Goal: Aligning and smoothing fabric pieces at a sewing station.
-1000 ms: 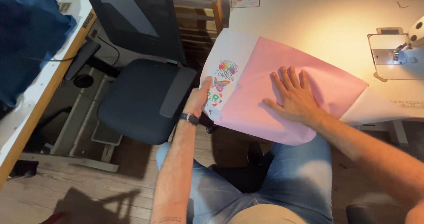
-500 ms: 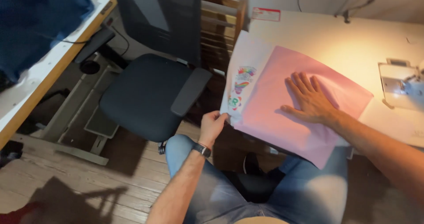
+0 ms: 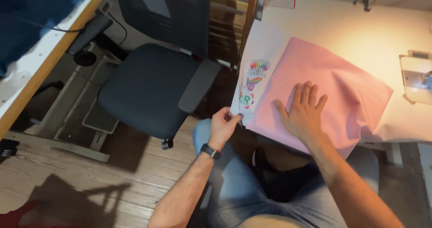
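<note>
The left hand point(image 3: 223, 127) has slid from beside the printed designs down to the white sheet's point(image 3: 258, 52) lower corner, pinching it between thumb and fingers. The right hand point(image 3: 303, 113) lies flat, fingers spread, pinning pink fabric point(image 3: 342, 82) on the table point(image 3: 360, 30), apparently steadying both layers.

Dark office chair point(image 3: 148, 86), sewing machine point(image 3: 416, 77)

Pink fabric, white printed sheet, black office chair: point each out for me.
pink fabric point(image 3: 333, 82), head view, on its flat middle.
white printed sheet point(image 3: 256, 52), head view, on its bare upper part.
black office chair point(image 3: 144, 88), head view, on the seat cushion.
</note>
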